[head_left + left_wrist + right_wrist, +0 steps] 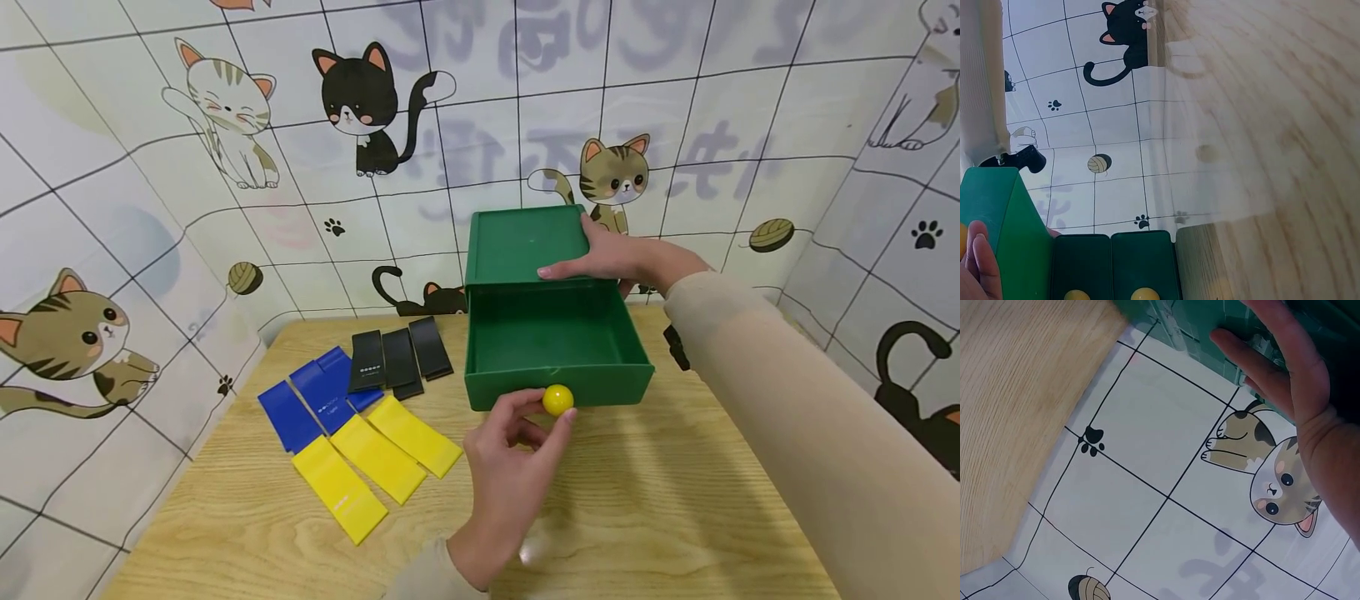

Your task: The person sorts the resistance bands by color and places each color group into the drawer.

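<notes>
My left hand (510,454) pinches a small yellow ball (558,400) between thumb and fingers, right at the front wall of a green box (487,387). The box's front compartment is open at the top, showing bare green inside. Behind it rises a green lid-like panel (513,246) with a raised rim. My right hand (618,254) grips this panel at its right side, thumb across its face; another fingertip shows behind. In the right wrist view, fingers (1250,365) lie against green plastic. Two yellow balls, one a ball (1145,294), appear by dark green panels (1141,259) in the left wrist view.
Left of the box lie several flat bands on the wooden table (240,517): yellow bands (378,457), blue bands (318,396) and black bands (400,357). A cat-printed wall covering (480,175) stands close behind the box and along both sides.
</notes>
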`<state>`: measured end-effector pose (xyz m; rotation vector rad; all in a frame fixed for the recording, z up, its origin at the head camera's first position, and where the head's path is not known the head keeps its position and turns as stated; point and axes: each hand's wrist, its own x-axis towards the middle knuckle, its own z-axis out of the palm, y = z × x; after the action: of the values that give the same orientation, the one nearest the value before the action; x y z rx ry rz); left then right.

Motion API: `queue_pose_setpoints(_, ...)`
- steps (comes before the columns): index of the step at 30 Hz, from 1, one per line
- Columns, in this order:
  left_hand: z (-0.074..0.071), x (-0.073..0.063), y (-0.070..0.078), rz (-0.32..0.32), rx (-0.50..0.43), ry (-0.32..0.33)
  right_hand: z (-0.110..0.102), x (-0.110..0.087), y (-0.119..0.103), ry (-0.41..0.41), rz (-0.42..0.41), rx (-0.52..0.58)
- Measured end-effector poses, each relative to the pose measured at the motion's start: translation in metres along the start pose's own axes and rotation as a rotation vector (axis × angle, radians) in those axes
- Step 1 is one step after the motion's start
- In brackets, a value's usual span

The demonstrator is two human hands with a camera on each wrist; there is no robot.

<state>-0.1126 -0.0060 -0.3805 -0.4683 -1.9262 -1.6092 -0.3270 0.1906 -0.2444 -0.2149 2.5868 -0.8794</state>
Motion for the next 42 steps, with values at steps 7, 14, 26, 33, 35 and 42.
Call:
queue_pose_setpoints(7,-0.002,-0.001,0.000,0.009,0.010,-0.010,0.001,0.000,-0.001,0.005,0.006,0.006)
queue_pose_setpoints(14,-0.003,-0.001,-0.001,-0.003,0.012,-0.030,0.003,-0.001,-0.001,0.011,0.011,0.005)
queue_pose_setpoints(26,-0.004,-0.002,-0.002,0.001,0.019,-0.041,0.004,0.001,0.000,0.017,0.007,0.000)
queue_pose_setpoints(33,-0.003,-0.003,-0.004,0.037,0.020,-0.031,0.003,0.000,-0.002,0.000,0.012,0.003)
queue_pose_setpoints(35,-0.003,-0.003,-0.004,0.035,0.023,-0.033,0.002,0.000,-0.001,-0.002,0.012,-0.003)
queue_pose_setpoints(42,-0.011,-0.003,-0.002,0.041,0.039,-0.061,0.003,-0.001,0.000,0.010,0.020,0.000)
